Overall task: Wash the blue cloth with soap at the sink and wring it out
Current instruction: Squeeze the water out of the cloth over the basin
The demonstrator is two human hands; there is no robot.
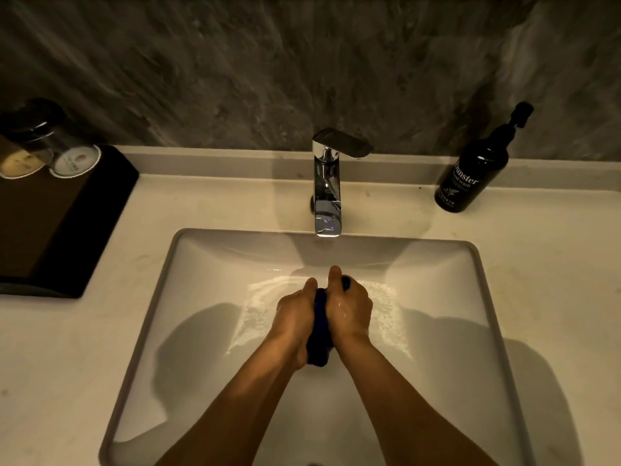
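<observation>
The dark blue cloth [319, 334] is bunched into a narrow roll between my two hands over the middle of the white sink [161, 290]. My left hand [294, 317] grips it from the left and my right hand [351, 306] from the right, both thumbs pointing away from me. A small end of the cloth shows past my right thumb, and a lump hangs below the wrists. Soapy, foamy water lies on the basin floor under the hands. No stream is visible from the chrome faucet [327, 193].
A black hand wash pump bottle [473, 169] stands on the counter at the back right. At the back left a dark tray [67, 223] holds two upturned glasses [67, 153]. A grey stone wall rises behind the pale counter.
</observation>
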